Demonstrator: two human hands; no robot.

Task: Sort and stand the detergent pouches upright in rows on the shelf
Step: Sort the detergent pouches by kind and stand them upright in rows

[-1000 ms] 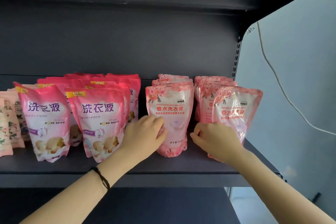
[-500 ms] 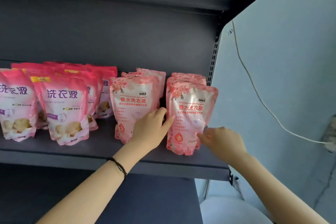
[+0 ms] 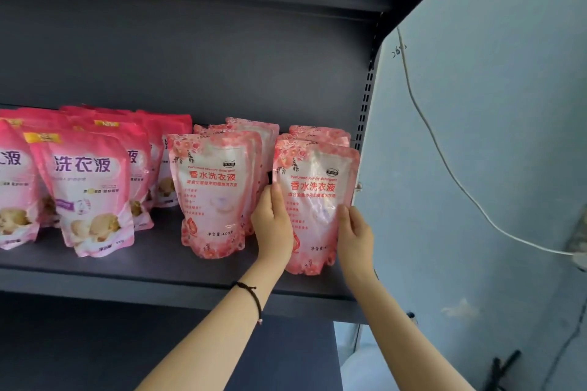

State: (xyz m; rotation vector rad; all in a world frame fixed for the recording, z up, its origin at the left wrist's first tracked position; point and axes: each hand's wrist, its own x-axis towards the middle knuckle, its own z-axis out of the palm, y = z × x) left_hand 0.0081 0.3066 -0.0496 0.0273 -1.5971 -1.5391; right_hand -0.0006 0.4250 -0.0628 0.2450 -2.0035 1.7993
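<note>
Pouch at frame centre-right gripped at both edges by left hand and right hand, squaring step; next, likely release upright on shelf.

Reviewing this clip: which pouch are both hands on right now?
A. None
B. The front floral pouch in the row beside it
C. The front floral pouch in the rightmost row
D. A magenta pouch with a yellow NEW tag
C: the left hand and right hand flank the front floral pouch of the rightmost row, one on each side edge.
</note>
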